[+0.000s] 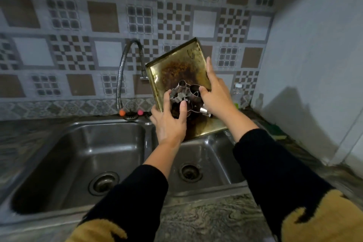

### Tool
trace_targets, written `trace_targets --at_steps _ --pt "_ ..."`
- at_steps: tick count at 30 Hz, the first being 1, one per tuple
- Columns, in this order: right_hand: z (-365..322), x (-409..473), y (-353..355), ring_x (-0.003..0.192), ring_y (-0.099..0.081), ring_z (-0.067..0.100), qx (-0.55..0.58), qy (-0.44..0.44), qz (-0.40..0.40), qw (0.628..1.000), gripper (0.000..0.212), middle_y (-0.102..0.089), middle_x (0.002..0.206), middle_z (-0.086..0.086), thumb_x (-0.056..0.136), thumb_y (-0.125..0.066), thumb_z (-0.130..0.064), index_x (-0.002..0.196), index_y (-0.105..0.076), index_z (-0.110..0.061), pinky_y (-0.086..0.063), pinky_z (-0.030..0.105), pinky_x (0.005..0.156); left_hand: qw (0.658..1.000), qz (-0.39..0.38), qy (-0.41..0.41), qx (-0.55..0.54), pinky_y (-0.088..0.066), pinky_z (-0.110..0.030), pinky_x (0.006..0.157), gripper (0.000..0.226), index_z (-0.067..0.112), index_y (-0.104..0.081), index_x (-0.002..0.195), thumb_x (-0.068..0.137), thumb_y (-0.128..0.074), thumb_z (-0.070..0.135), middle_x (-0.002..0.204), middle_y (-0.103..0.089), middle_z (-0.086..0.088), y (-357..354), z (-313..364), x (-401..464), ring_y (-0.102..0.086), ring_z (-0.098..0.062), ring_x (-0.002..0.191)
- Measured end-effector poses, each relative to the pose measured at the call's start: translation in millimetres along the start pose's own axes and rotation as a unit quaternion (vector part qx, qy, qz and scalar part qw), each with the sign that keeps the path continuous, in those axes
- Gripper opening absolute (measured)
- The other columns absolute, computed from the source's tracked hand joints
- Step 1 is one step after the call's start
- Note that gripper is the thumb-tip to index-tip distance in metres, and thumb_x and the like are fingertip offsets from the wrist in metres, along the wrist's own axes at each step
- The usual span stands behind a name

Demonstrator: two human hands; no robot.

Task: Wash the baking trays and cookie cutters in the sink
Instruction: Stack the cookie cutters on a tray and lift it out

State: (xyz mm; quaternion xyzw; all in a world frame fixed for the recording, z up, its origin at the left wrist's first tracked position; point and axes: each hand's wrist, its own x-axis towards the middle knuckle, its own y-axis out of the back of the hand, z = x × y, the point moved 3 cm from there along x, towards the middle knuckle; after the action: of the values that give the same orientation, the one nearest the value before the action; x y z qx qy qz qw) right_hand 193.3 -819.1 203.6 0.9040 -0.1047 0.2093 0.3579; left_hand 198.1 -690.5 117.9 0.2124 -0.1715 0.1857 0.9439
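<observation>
A stained baking tray [176, 68] is held tilted above the right basin of the double sink [82, 155], just right of the faucet [125, 68]. Its left edge is gripped by the left hand [170, 122], fingers laid over the metal cookie cutters [185, 94] piled on it. The right edge is gripped by the right hand [215, 94], thumb on a cutter.

Brassy, brown-scorched baking tray [176, 65], silvery cookie cutters [183, 94], grey steel sink [78, 143], brown-and-grey chequered wall tiles [172, 23].
</observation>
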Motion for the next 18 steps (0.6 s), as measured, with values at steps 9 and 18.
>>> trace_targets --at_steps 9,18 --pt "14 -97 -55 0.12 -0.052 0.026 0.169 -0.173 -0.096 0.966 0.07 -0.042 0.146 0.005 0.101 -0.042 -0.017 0.149 -0.001 -0.047 -0.042 0.029 0.071 0.97 -0.055 0.102 0.212 -0.034 -0.05 0.105 0.071 0.057 -0.005 0.145 0.082 -0.031 0.079 0.149 -0.025 -0.012 70 -43 -85 -0.028 -0.042 0.134" --pt "-31 -176 -137 0.114 -0.054 0.02 0.257 -0.25 -0.212 0.909 0.069 -0.027 0.156 0.003 0.099 -0.042 -0.013 0.149 -0.006 -0.046 -0.048 0.039 0.091 0.933 -0.015 0.24 0.268 -0.047 -0.042 0.098 0.111 0.027 -0.002 0.154 0.068 -0.036 0.089 0.151 -0.027 -0.004 172 -101 -140 -0.045 -0.032 0.129"
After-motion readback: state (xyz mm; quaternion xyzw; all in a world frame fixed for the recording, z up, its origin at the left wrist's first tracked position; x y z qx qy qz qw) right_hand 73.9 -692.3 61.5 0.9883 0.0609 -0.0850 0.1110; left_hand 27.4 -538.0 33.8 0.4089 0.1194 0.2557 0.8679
